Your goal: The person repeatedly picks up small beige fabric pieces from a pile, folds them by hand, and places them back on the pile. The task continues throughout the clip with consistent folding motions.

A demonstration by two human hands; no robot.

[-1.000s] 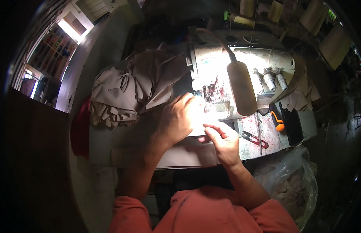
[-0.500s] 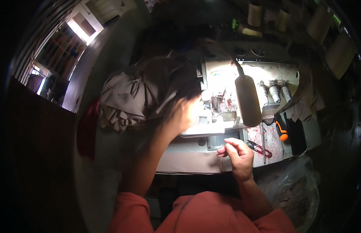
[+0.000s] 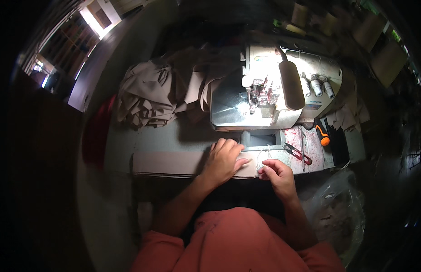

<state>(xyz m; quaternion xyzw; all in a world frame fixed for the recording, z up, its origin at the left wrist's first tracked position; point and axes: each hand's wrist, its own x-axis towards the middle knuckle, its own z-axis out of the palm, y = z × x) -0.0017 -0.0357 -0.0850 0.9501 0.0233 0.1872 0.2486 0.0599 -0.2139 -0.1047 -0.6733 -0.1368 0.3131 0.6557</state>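
My left hand (image 3: 223, 158) lies over a flat stack of pale beige fabric strips (image 3: 169, 162) at the table's front edge, thumb apart from the fingers. Just past the stack's right end, my right hand (image 3: 278, 177) is closed in a pinch. A thin white thread (image 3: 258, 156) loops up from its fingertips. Beyond both hands stands a sewing machine (image 3: 260, 97), its needle area brightly lit. Its metal work plate (image 3: 226, 111) shows no fabric on it.
A heap of beige fabric pieces (image 3: 147, 93) lies left of the machine. Thread snips (image 3: 297, 153), a thin metal tool (image 3: 303, 143) and an orange-and-black handled tool (image 3: 324, 134) lie to the right. A lamp (image 3: 290, 86) overhangs the machine. A clear plastic bag (image 3: 339, 204) hangs lower right.
My left hand has come back from beside the machine's needle area onto the strip stack. My right hand stays pinched near the stack's right end. The head view has shifted.
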